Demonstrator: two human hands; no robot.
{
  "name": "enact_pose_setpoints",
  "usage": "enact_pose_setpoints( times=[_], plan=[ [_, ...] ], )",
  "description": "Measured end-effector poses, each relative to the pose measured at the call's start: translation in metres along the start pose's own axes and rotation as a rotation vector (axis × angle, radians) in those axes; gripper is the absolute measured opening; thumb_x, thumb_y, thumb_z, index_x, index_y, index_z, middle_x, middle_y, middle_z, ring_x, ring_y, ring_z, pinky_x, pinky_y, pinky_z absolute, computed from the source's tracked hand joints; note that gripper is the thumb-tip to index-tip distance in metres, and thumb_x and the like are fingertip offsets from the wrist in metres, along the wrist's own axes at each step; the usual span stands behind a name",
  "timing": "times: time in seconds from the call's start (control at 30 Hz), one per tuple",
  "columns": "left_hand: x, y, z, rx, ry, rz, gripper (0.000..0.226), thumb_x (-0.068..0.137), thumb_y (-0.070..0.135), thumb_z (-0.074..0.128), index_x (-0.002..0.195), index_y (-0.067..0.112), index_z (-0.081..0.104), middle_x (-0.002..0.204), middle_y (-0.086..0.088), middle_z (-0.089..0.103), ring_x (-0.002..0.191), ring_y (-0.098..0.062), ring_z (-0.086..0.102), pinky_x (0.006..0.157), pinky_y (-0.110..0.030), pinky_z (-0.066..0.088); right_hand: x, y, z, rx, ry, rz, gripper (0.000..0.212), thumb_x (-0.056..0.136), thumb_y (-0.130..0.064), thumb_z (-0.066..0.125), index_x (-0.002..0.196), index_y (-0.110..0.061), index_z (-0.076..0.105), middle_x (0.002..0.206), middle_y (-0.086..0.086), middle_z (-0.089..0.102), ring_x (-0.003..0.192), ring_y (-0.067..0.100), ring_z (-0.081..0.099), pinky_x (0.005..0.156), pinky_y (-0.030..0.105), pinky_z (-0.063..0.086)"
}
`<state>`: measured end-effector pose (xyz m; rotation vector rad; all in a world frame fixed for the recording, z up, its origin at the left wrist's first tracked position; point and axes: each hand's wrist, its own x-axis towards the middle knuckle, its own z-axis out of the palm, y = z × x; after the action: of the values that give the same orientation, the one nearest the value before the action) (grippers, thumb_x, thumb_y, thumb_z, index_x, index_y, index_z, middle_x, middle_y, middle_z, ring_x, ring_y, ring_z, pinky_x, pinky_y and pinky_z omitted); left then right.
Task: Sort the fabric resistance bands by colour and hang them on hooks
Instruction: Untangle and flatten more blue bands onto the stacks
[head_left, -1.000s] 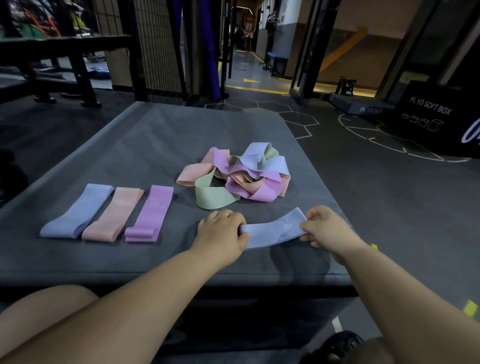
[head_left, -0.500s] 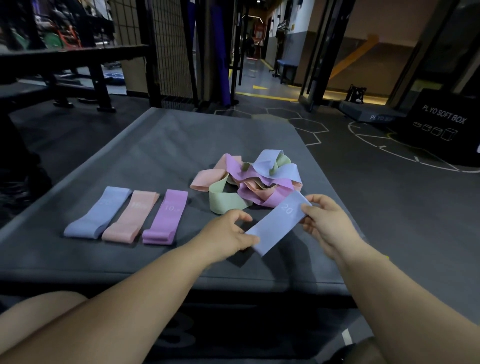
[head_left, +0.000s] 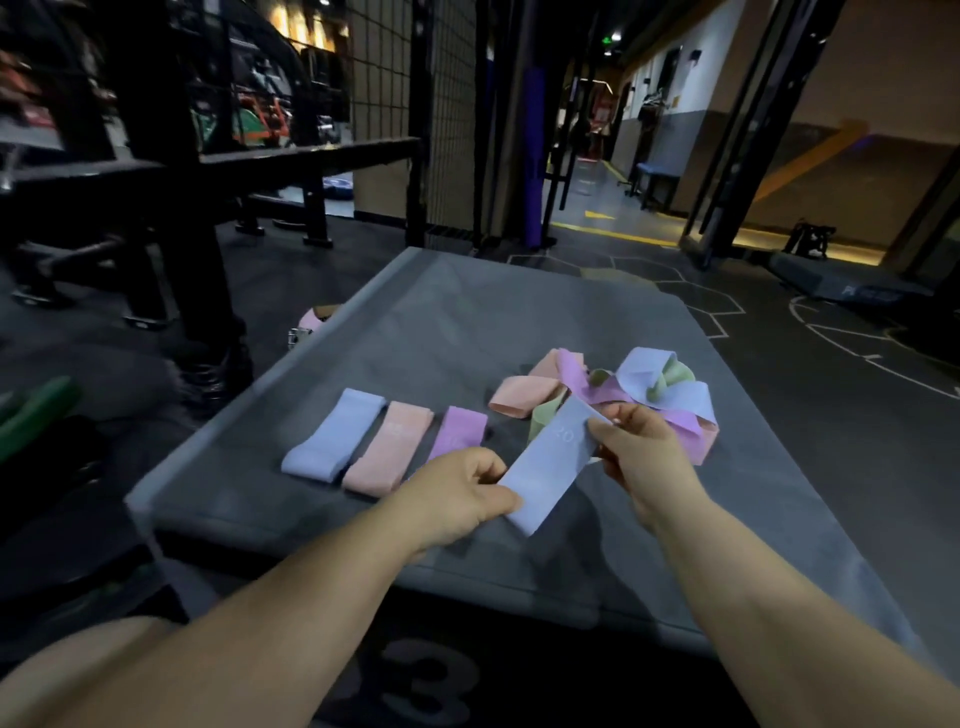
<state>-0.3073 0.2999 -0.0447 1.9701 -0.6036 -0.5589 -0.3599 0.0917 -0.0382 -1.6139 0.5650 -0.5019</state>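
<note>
Both hands hold one pale blue band between them, and it seems lifted off the grey surface, with a shadow beneath it. The left hand pinches the band's near, lower end, fingers curled around its edge. The right hand pinches the far, upper end, thumb laid over the fabric beside a printed "20". The band runs slantwise between them, stretched flat, lower at the left hand and higher at the right.

Just behind the right hand lies a tangled pile of bands in peach, purple, green and blue; the held band's upper end overlaps the pile's green loop in the view. To the left of the hands three bands lie flat in a row, side by side and close together: a blue one, a peach one and a purple one. The left hand covers the near end of the purple one.
</note>
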Motion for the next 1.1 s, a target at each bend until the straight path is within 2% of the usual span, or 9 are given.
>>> enact_pose_setpoints(
  times=[0.17, 0.27, 0.37, 0.5, 0.63, 0.73, 0.9, 1.03, 1.1],
  plan=[
    [-0.010, -0.017, -0.035, -0.062, 0.121, -0.025, 0.025, 0.072, 0.035, 0.068, 0.075, 0.012, 0.058, 0.068, 0.002, 0.055, 0.068, -0.015, 0.051, 0.070, -0.030, 0.043, 0.010, -0.019, 0.051, -0.055, -0.051, -0.068, 0.017, 0.092, -0.007, 0.062, 0.078, -0.017, 0.061, 0.067, -0.002, 0.061, 0.053, 0.007, 0.051, 0.055, 0.021, 0.041],
    [-0.015, -0.029, -0.058, -0.057, 0.230, -0.061, 0.030, 0.063, 0.043, 0.062, 0.078, 0.018, 0.061, 0.066, 0.006, 0.062, 0.065, -0.017, 0.054, 0.069, -0.035, 0.045, 0.021, -0.024, 0.086, -0.065, -0.109, -0.089, 0.011, 0.089, -0.005, 0.066, 0.082, -0.013, 0.063, 0.072, 0.004, 0.063, 0.064, 0.016, 0.054, 0.062, 0.026, 0.047],
    [-0.018, -0.039, -0.079, -0.098, 0.309, -0.120, 0.032, 0.061, 0.045, 0.059, 0.088, 0.030, 0.063, 0.084, 0.009, 0.073, 0.085, -0.018, 0.068, 0.085, -0.040, 0.053, 0.031, -0.027, 0.122, -0.064, -0.133, -0.084, 0.009, 0.088, -0.002, 0.067, 0.090, -0.008, 0.061, 0.072, 0.004, 0.061, 0.059, 0.013, 0.052, 0.053, 0.019, 0.045],
    [-0.021, -0.048, -0.103, 0.025, 0.444, -0.161, 0.022, 0.080, 0.034, 0.063, 0.100, 0.030, 0.056, 0.087, 0.008, 0.065, 0.083, -0.013, 0.059, 0.065, -0.027, 0.040, 0.038, -0.028, 0.165, -0.123, -0.174, -0.081, 0.019, 0.088, -0.001, 0.066, 0.079, -0.015, 0.057, 0.069, 0.002, 0.061, 0.053, 0.011, 0.054, 0.049, 0.019, 0.044],
    [-0.022, -0.060, -0.118, 0.022, 0.474, -0.204, 0.026, 0.085, 0.028, 0.061, 0.109, 0.026, 0.052, 0.090, 0.012, 0.057, 0.081, -0.001, 0.054, 0.065, -0.020, 0.040, 0.044, -0.025, 0.198, -0.206, -0.188, -0.085, 0.020, 0.082, -0.004, 0.068, 0.076, -0.021, 0.059, 0.074, 0.001, 0.066, 0.059, 0.014, 0.058, 0.065, 0.032, 0.047],
    [-0.022, -0.067, -0.125, 0.062, 0.471, -0.230, 0.026, 0.086, 0.029, 0.059, 0.109, 0.025, 0.050, 0.093, 0.011, 0.057, 0.080, 0.001, 0.052, 0.067, -0.022, 0.041, 0.047, -0.023, 0.216, -0.276, -0.209, -0.088, 0.016, 0.082, -0.008, 0.069, 0.078, -0.022, 0.061, 0.071, -0.002, 0.065, 0.060, 0.014, 0.058, 0.067, 0.032, 0.052],
    [-0.022, -0.074, -0.133, 0.182, 0.480, -0.264, 0.023, 0.087, 0.032, 0.055, 0.107, 0.025, 0.046, 0.090, 0.010, 0.057, 0.083, -0.009, 0.056, 0.073, -0.030, 0.045, 0.047, -0.017, 0.233, -0.362, -0.225, -0.104, 0.013, 0.083, -0.011, 0.067, 0.079, -0.023, 0.062, 0.070, -0.007, 0.063, 0.060, 0.013, 0.056, 0.054, 0.021, 0.048],
    [-0.021, -0.076, -0.135, 0.204, 0.486, -0.293, 0.021, 0.087, 0.031, 0.052, 0.106, 0.025, 0.044, 0.088, 0.008, 0.057, 0.080, -0.010, 0.056, 0.063, -0.029, 0.042, 0.048, -0.013, 0.241, -0.476, -0.224, -0.160, 0.012, 0.082, -0.016, 0.068, 0.080, -0.027, 0.063, 0.074, -0.012, 0.062, 0.072, 0.011, 0.058, 0.064, 0.019, 0.041],
    [-0.019, -0.076, -0.135, 0.214, 0.493, -0.306, 0.019, 0.086, 0.031, 0.052, 0.103, 0.025, 0.044, 0.089, 0.007, 0.058, 0.080, -0.013, 0.056, 0.064, -0.030, 0.041, 0.050, -0.011, 0.245, -0.514, -0.231, -0.166, 0.010, 0.082, -0.017, 0.067, 0.084, -0.026, 0.065, 0.077, -0.012, 0.064, 0.074, 0.010, 0.059, 0.060, 0.015, 0.039]
  ],
)
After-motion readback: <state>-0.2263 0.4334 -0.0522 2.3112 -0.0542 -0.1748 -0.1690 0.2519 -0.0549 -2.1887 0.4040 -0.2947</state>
